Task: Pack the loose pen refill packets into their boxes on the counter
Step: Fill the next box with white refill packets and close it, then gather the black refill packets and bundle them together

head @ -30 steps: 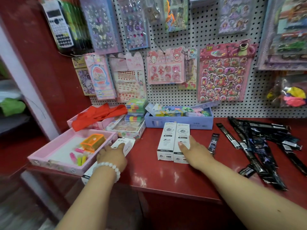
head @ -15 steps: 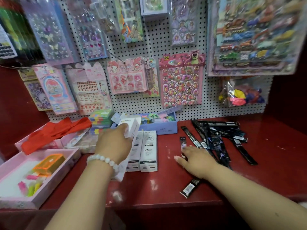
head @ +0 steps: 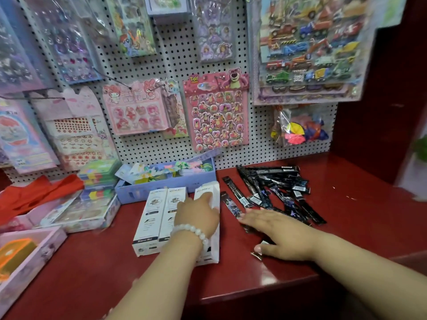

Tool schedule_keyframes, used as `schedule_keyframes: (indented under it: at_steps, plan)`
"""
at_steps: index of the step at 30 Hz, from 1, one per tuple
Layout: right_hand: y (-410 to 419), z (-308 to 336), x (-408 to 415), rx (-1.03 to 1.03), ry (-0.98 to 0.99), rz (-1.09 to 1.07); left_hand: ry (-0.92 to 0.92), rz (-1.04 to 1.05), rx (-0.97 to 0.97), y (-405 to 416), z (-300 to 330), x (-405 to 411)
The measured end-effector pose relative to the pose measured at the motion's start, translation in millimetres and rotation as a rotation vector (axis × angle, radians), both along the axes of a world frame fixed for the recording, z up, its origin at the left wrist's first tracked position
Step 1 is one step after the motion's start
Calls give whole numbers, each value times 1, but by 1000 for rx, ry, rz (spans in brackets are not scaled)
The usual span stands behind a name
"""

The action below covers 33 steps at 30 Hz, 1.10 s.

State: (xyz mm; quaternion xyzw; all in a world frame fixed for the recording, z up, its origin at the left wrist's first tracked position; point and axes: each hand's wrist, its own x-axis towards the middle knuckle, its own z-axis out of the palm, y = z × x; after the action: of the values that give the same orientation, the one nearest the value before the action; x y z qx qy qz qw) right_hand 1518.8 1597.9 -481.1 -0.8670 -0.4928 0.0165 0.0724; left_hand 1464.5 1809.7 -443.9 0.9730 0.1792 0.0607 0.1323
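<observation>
Meanwhile, hands (head: 196, 213) on box (head: 209, 197).

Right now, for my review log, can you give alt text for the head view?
The left hand grips a white box beside two more white boxes on a red counter. The right hand lies flat on loose black packets below a pegboard of sticker sheets.

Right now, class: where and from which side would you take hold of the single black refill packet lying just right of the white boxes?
Pinch the long black refill packet across its narrow width near mid-length, from above: it lies flat on the red counter, apart from the pile.
</observation>
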Motion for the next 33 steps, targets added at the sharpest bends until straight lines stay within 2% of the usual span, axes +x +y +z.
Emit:
schedule_keyframes:
  at_steps: [3,6,8,11,14,16,25,30,33]
  plan:
    - [-15,4,6,168,6,-116,66,56,118,4,-8,3]
    - [-35,5,22,268,-61,-428,102,81,267,2,-7,6]
    - [-48,7,33,236,-52,-666,30,23,364,-8,-5,11]
    - [-55,8,43,125,20,-834,11,-142,246,-30,-9,32]
    - [-55,3,45,71,89,-837,194,-168,49,-46,-21,51]
    - [-54,-1,44,52,128,-811,261,-182,6,-50,-29,56]
    - [-51,2,25,156,42,-700,266,-369,-32,-74,-23,40]
    - [-45,6,13,291,133,-680,187,-350,58,-86,-21,36]
    - [-40,12,6,379,311,-744,94,-272,15,-86,-24,38]
